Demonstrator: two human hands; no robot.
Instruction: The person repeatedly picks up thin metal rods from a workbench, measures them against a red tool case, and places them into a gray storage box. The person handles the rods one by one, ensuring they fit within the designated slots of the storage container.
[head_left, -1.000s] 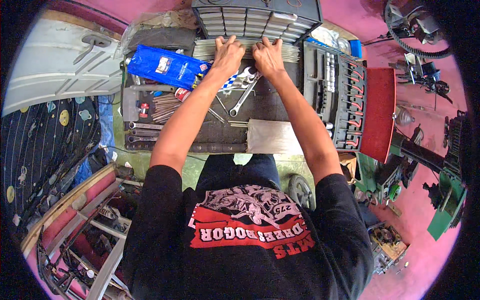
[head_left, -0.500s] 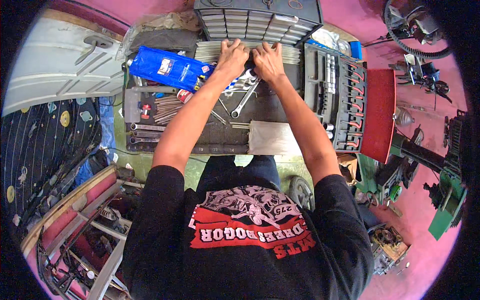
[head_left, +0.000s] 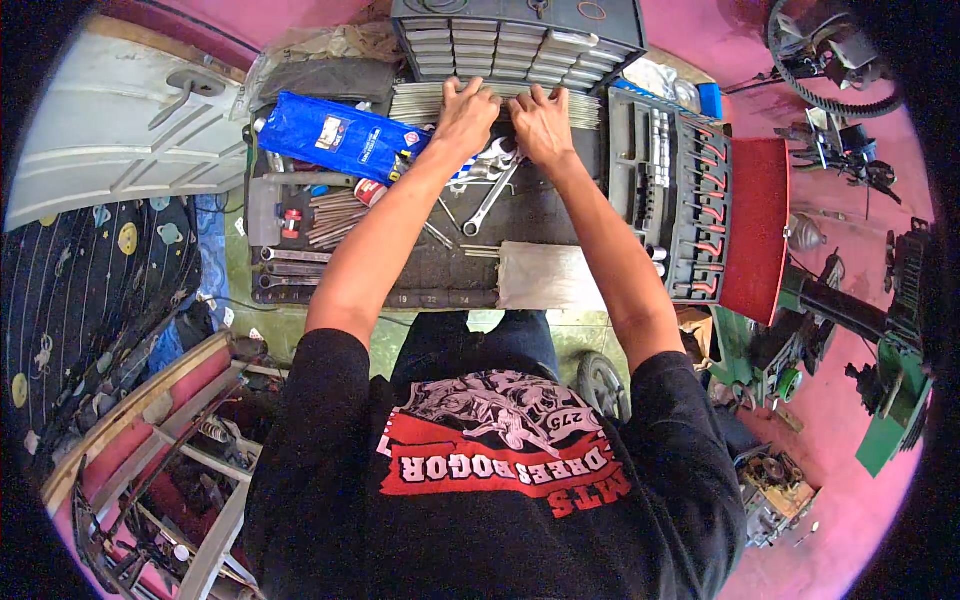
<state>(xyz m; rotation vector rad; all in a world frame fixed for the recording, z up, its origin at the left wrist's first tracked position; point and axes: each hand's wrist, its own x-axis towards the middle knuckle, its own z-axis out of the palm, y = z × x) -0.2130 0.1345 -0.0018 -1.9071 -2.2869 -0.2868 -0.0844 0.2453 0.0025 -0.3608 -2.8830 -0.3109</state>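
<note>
black shirt [head_left: 490, 500]: lettering, number | blue packet [head_left: 345, 140]: white print | worktop edge [head_left: 415, 300]: numbers

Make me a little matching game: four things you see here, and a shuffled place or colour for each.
1. Thin rods
2. Packet
3. Drawer cabinet
4. Door

A. White, at far left
B. Just beyond the rods
C. Under the left hand and right hand
D. Blue

Pairs: 1-C, 2-D, 3-B, 4-A

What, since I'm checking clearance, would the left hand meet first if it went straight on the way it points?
Most likely the dark drawer cabinet, just beyond the thin rods at the left hand; the remaining gap is hard to judge from above.
</note>
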